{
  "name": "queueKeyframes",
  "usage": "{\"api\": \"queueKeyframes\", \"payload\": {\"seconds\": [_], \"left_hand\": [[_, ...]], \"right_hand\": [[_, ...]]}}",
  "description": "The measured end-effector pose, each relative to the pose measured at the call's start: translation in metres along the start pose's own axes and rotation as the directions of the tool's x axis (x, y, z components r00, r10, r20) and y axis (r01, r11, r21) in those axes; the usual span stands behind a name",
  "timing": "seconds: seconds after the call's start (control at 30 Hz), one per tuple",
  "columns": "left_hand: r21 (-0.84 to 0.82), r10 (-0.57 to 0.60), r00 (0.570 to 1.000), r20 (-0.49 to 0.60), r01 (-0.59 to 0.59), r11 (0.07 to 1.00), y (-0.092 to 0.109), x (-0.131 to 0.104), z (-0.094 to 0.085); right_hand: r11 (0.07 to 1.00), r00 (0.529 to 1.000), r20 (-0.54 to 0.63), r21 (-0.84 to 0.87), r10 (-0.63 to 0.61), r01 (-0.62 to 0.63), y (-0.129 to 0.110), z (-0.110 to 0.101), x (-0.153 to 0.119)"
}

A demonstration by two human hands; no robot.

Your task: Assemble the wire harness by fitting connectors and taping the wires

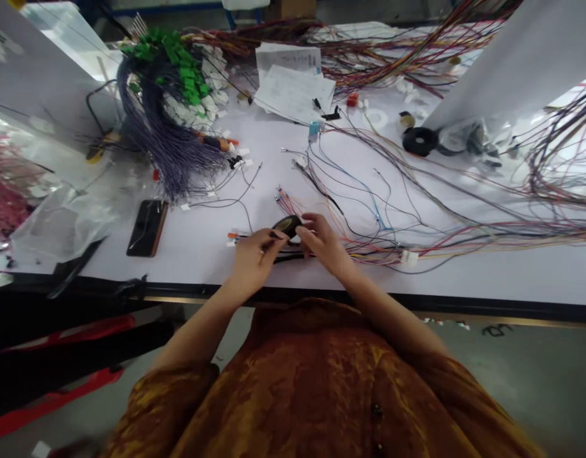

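Note:
A roll of black tape point(289, 225) is tilted up between my two hands, just above the wires near the table's front edge. My left hand point(253, 259) is closed, its thumb and fingertips pinching at the roll's near left side, with something dark between the fingers. From the right, my right hand point(325, 247) grips the roll's edge between thumb and curled fingers. Beneath and beside both hands runs a wire bundle point(364, 249), with a white connector point(409, 257) on it to the right. Loose wire ends with small terminals point(282, 196) lie just beyond the roll.
To the left lie a phone point(147, 228), a plastic bag point(67, 219) and purple wires point(169, 140) with green connectors point(188, 67). Papers point(293, 89) lie at the back, a second black tape roll point(419, 141) at right. Thick pale columns point(503, 57) flank the table.

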State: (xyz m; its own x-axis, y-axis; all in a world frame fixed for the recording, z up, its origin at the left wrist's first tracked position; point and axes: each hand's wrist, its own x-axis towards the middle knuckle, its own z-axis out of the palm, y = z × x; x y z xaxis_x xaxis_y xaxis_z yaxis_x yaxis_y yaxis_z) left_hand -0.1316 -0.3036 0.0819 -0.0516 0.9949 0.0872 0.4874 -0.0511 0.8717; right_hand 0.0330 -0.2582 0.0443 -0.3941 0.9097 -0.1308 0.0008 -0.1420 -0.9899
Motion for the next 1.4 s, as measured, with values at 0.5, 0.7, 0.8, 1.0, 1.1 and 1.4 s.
{"api": "queueKeyframes", "payload": {"seconds": [0.5, 0.7, 0.8, 1.0, 1.1, 1.4], "left_hand": [[-0.29, -0.306, 0.951, -0.042, 0.282, 0.915, -0.002, 0.017, 0.005], [-0.333, -0.243, 0.967, -0.075, 0.205, 0.92, -0.013, 0.012, 0.004], [-0.337, -0.268, 0.954, -0.133, 0.211, 0.918, -0.021, 0.008, 0.002], [-0.358, -0.299, 0.937, -0.179, 0.221, 0.907, -0.037, 0.004, 0.001], [-0.411, -0.351, 0.925, -0.145, 0.266, 0.872, -0.047, 0.007, 0.005], [-0.491, -0.43, 0.897, -0.106, 0.329, 0.807, -0.063, 0.014, 0.009]], "right_hand": [[0.982, 0.985, -0.119, 0.16, 0.124, -0.104, 0.011, -0.028, -0.041], [0.9, 0.967, -0.046, 0.379, 0.252, -0.217, -0.018, -0.033, 0.016], [0.843, 0.962, 0.072, 0.467, 0.263, -0.265, -0.023, -0.018, 0.028], [0.809, 0.948, 0.099, 0.499, 0.303, -0.311, 0.0, -0.015, 0.036], [0.923, 0.96, 0.007, 0.274, 0.279, -0.27, 0.014, -0.027, 0.032], [0.721, 0.948, 0.001, -0.649, -0.318, 0.243, -0.001, -0.031, 0.012]]}}
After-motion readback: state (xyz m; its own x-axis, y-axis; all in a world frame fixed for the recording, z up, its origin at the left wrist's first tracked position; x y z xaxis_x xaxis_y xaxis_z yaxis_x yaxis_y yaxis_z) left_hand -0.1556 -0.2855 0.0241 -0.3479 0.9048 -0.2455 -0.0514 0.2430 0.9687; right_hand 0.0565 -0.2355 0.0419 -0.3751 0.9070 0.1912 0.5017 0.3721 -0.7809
